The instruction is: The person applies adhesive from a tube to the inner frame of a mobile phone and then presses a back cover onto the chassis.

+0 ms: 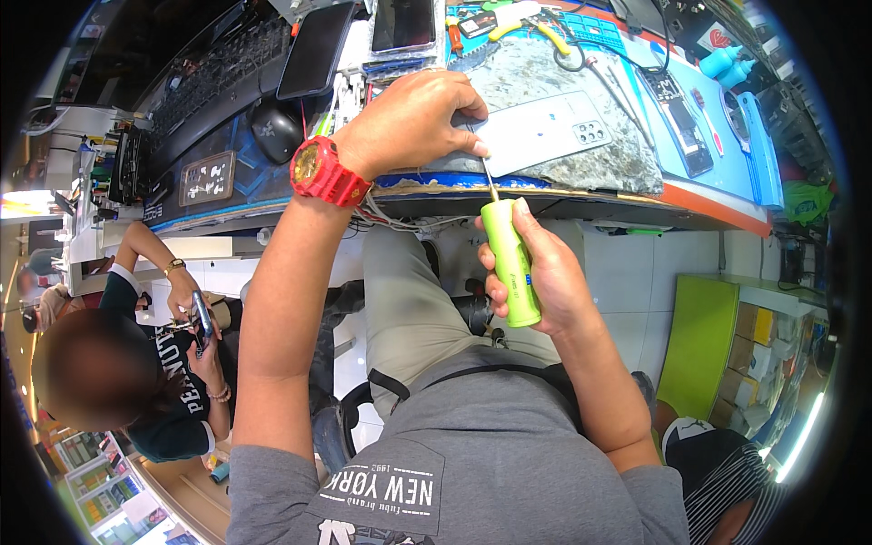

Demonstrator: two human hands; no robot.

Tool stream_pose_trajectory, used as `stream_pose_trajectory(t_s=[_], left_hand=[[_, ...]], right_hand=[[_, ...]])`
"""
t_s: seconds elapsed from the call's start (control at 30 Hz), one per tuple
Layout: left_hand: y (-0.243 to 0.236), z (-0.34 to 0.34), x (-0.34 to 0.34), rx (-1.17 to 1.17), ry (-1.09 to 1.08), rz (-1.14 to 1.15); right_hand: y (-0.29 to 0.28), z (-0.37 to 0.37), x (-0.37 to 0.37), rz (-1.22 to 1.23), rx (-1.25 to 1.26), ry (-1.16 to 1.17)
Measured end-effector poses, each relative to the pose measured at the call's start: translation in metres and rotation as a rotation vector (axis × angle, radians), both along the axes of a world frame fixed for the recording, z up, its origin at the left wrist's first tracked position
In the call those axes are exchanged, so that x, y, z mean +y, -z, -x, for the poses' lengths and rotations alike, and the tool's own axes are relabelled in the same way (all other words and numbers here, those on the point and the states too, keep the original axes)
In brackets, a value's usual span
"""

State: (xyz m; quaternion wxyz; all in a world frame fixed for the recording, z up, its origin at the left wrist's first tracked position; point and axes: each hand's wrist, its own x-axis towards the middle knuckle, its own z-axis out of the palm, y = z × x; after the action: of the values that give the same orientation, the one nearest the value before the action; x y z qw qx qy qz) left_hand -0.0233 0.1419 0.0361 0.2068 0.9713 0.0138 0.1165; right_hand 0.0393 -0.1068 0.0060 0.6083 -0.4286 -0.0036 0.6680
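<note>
A white phone (540,133) with a camera block at its right end lies back up on a mottled grey mat (627,173). My left hand (413,123), below a red wristwatch, has its thumb and fingers curled on the phone's left end. My right hand (545,272) grips a light green cylindrical electric screwdriver (502,227) upright in the view, with its metal shaft reaching the phone's lower left corner by my left thumb. The exact contact of the tip is too small to make out.
Two dark phones (315,50), a black mouse (277,127), a keyboard and yellow-handled pliers (531,27) surround the mat. An opened phone (677,118) lies on a blue pad to the right. A person (186,409) holding a phone sits at left; another person (708,463) is at lower right.
</note>
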Motion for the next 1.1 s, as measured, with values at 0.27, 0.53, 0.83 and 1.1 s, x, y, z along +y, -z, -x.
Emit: stream_pose_trajectory(t_s=[0.27,0.53,0.83,1.1], left_hand=[[-0.001,0.000,-0.001,0.024,-0.020,0.016],[0.001,0.000,-0.001,0.002,-0.033,0.011],[-0.001,0.000,-0.005,-0.003,-0.051,-0.003],[0.003,0.003,-0.004,-0.032,-0.108,0.055]], right_hand=[[-0.002,-0.012,-0.002,-0.010,0.055,-0.042],[0.002,-0.007,-0.002,-0.035,0.049,-0.013],[0.001,-0.003,-0.001,-0.027,0.021,0.007],[0.001,0.001,-0.011,0.029,-0.284,0.037]])
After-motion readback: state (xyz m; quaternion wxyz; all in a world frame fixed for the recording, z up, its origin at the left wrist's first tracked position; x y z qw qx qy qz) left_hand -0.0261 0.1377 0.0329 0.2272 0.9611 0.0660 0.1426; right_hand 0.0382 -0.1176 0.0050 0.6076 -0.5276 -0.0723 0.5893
